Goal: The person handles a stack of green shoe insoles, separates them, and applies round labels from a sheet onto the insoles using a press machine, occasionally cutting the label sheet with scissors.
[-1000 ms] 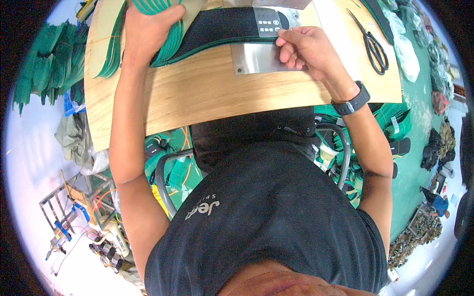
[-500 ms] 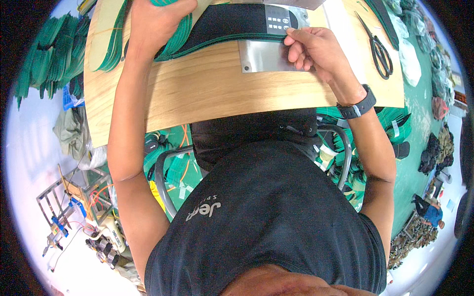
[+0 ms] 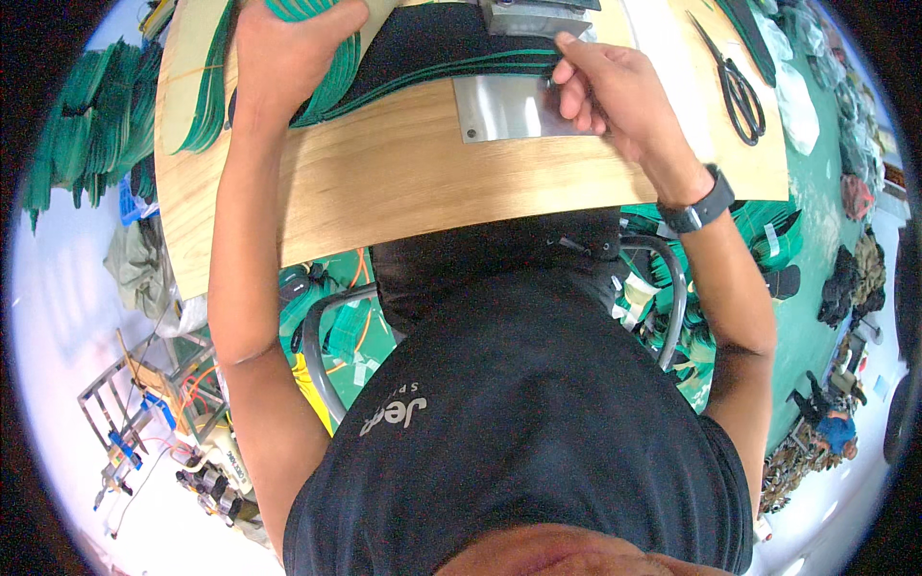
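My left hand (image 3: 279, 53) is wrapped round a bundle of curved black fabric pieces with green edges (image 3: 336, 72), at the upper left of the table. From the bundle, a long black fabric piece (image 3: 423, 43) reaches right, beneath a metal press block (image 3: 538, 19). My right hand (image 3: 619, 96) has its fingers curled, thumb and forefinger pinched at the right end of the fabric piece, close beside the block. What lies between those fingertips is partly hidden. A shiny metal plate (image 3: 495, 110) sits below the block, under my right fingers.
Black-handled scissors (image 3: 740, 101) lie at the right of the wooden table (image 3: 384, 182). More green-edged pieces (image 3: 206, 86) rest at the table's left, with others hanging (image 3: 86, 125) beyond. A chair frame (image 3: 312, 336) surrounds my seat. A person (image 3: 834, 427) is far off at right.
The metal block has come down over the fabric piece, covering the grey printed label that showed before. My left hand has shifted slightly left; my right hand stays at nearly the same spot.
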A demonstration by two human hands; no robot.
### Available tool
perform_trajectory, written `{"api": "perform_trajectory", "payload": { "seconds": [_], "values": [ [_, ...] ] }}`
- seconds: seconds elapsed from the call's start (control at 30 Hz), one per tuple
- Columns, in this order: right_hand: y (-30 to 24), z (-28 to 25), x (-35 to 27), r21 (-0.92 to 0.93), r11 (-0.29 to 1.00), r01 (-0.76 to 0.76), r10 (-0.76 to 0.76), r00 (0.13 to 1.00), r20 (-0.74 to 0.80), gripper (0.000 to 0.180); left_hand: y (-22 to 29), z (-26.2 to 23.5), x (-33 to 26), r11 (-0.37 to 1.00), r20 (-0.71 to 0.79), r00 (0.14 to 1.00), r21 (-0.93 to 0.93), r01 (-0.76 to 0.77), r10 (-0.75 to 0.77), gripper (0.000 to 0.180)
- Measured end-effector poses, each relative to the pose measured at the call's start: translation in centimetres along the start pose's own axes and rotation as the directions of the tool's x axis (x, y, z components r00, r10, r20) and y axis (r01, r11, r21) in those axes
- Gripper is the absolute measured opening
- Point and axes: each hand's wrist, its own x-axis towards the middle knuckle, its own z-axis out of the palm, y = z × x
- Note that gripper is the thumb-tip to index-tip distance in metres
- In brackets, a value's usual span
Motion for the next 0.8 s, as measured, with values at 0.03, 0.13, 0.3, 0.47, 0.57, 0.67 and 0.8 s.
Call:
{"api": "perform_trajectory", "payload": {
  "seconds": [0.03,0.13,0.3,0.47,0.57,0.67,0.8],
  "values": [
    [0.2,0.0,-0.4,0.005,0.999,0.042,-0.042,0.999,-0.034,0.03,0.6,-0.2,0.0,0.999,0.021,0.999,0.029,0.03,-0.031,0.031],
    [1.1,-0.1,-2.2,-0.004,0.989,0.148,-0.148,0.984,-0.103,0.03,-0.1,-0.1,-0.2,1.0,0.018,1.0,0.014,0.009,-0.009,0.028],
    [2.3,-0.3,-2.7,0.013,0.97,0.242,-0.239,0.963,-0.124,0.031,-0.3,-0.9,0.2,0.993,0.078,0.993,0.092,0.078,-0.085,0.036],
    [2.0,-0.2,-2.6,0.017,0.968,0.249,-0.246,0.962,-0.115,0.032,-2.8,-1.2,0.5,0.983,0.027,0.992,0.137,0.119,-0.124,0.028],
    [2.0,-0.6,-3.2,0.027,0.968,0.249,-0.244,0.963,-0.118,0.035,-2.7,-1.6,0.9,0.927,0.023,0.987,0.349,0.141,-0.158,0.029],
    [2.3,-1.2,-3.6,-0.017,0.959,0.283,-0.282,0.95,-0.132,0.035,-2.5,-1.1,0.7,0.972,-0.013,0.993,0.206,0.117,-0.116,0.027],
    [2.4,-1.9,-4.0,-0.104,0.924,0.369,-0.381,0.914,-0.141,0.031,-2.6,-1.4,0.6,0.963,0.033,0.987,0.228,0.145,-0.157,0.025]
  ]
}}
